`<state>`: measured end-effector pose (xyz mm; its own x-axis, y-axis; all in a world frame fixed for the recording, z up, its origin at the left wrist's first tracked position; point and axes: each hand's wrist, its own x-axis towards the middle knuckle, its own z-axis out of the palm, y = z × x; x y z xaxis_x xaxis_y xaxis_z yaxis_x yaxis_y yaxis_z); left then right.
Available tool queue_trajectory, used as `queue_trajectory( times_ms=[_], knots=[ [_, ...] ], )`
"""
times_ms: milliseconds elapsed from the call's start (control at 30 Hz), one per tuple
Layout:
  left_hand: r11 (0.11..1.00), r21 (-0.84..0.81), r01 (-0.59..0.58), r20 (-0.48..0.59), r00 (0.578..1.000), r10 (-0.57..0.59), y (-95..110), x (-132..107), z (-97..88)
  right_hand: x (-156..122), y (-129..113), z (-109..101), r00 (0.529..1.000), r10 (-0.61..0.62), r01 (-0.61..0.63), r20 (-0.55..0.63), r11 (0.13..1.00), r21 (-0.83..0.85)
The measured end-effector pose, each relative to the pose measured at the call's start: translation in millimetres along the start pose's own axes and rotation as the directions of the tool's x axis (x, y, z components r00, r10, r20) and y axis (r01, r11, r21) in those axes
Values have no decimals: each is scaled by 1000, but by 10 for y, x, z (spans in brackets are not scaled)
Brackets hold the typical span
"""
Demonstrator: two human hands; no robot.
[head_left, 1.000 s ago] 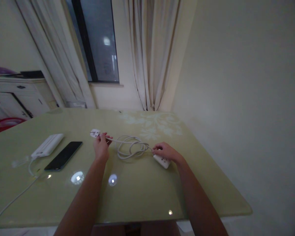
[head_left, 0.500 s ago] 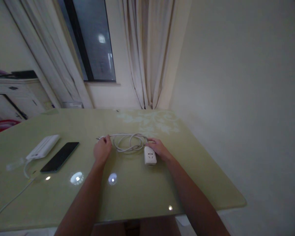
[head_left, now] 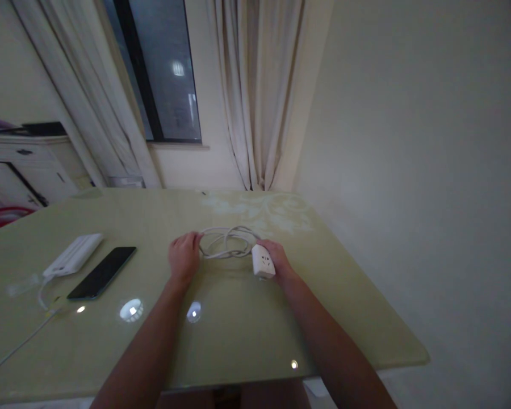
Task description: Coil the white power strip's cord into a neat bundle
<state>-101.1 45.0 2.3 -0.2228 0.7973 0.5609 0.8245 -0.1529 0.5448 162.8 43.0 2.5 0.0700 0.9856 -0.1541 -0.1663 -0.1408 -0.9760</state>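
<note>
Hands closed on either side of a looped white cord (head_left: 226, 243), which lies mid-table toward the far edge.
Risk, as judged: the loops sit loose and uneven, so a slack grip could let them spring apart, and a sharp tug might skid the socket block (head_left: 263, 262) over the glossy table (head_left: 238, 329). The phone (head_left: 102, 271) and power bank (head_left: 73, 254) lie well apart to the left. The left hand (head_left: 183, 258) is palm-down, its fingers curled shut over the cord's left edge. The right hand (head_left: 276, 257) wraps the socket block, outlets facing up. Both forearms reach out from the near edge.
</note>
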Motion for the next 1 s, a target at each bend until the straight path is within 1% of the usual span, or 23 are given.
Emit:
queue_trajectory(
  times_ms=[33,67,100,167,233,267,333,367,400,467,500,533,567,600,667,700,767,800,867,900,933,967,1000],
  knots=[
    [997,-74,26,-21,999,-27,66,-3,-12,-9,2,7,1000,-11,11,-11,1000,16],
    [984,-165,61,-17,998,-65,130,-8,-19,-18,4,12,999,-23,23,-25,999,33],
    [957,-269,104,10,994,-106,187,-13,-22,-26,5,14,998,-35,37,-43,998,54],
    [870,-452,198,113,980,-164,261,-22,-18,-31,6,13,995,-53,62,-85,992,106],
    [812,-516,275,237,956,-173,272,-19,-11,-23,10,9,993,-48,62,-112,990,125],
    [808,-502,308,293,940,-176,257,-14,-10,-15,17,9,992,-42,55,-117,993,108],
    [847,-410,339,396,902,-170,208,0,-8,1,46,19,991,-50,55,-128,998,39],
    [876,-353,329,431,888,-159,181,5,-4,7,66,29,988,-68,68,-139,998,-3],
    [907,-295,300,447,882,-147,158,5,4,10,89,40,983,-96,89,-155,995,-53],
    [957,-184,224,432,893,-126,125,-9,38,4,130,64,968,-174,137,-181,970,-201],
    [969,-143,203,407,904,-130,117,-23,63,-4,145,72,958,-226,165,-179,939,-301],
    [971,-119,206,380,913,-147,113,-38,89,-16,153,77,946,-280,194,-163,892,-408],
    [965,-117,234,363,915,-178,113,-53,113,-29,154,78,933,-332,221,-137,832,-508],
    [949,-140,282,364,906,-216,116,-64,130,-42,149,75,921,-374,244,-107,769,-590],
    [872,-255,419,409,863,-296,124,-67,135,-62,122,61,904,-421,260,-74,678,-688],
    [803,-328,498,446,831,-334,127,-58,121,-68,106,52,903,-424,253,-71,658,-709],
    [614,-458,643,528,752,-395,130,-23,69,-70,77,35,913,-402,232,-73,657,-718],
    [514,-500,697,580,710,-398,129,-2,39,-68,67,30,920,-385,225,-70,667,-710],
    [349,-530,773,701,631,-333,126,31,-12,-66,61,29,930,-365,231,-49,682,-694],
    [292,-531,795,750,602,-276,125,40,-27,-69,62,32,930,-366,243,-34,682,-690],
    [255,-530,809,784,582,-217,128,43,-35,-75,65,38,927,-374,257,-19,674,-692],
    [234,-532,814,802,573,-168,133,40,-37,-84,68,45,923,-385,272,-5,661,-700],
    [221,-540,812,807,574,-139,143,31,-35,-94,71,51,918,-398,284,6,643,-711]
  ],
)
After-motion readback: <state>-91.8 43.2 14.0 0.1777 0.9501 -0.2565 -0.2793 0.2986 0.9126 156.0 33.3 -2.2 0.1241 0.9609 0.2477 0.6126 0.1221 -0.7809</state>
